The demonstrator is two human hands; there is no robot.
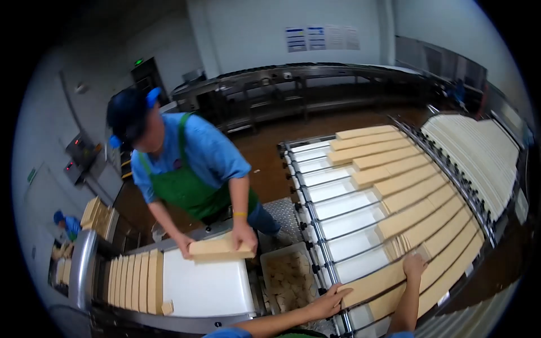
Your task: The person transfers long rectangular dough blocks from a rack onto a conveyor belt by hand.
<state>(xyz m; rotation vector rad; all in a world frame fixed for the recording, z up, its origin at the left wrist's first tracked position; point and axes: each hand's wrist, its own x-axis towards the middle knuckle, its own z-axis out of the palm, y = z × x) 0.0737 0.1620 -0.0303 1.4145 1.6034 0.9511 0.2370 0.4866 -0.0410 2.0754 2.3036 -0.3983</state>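
Keep the block (373, 284) straight on the belt (332, 210), your left hand (327, 303)'s fingers unclenched against its end, your right hand (415, 266)'s hold unclear.

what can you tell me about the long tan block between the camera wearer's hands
The long tan block is pale, plain and straight-edged, with a smooth, matt-looking top; its material is unclear. It lies flat on the white conveyor, roughly parallel to the neighbouring blocks. The wearer's left hand touches its near left end; the right hand is at the other, partly hiding it.
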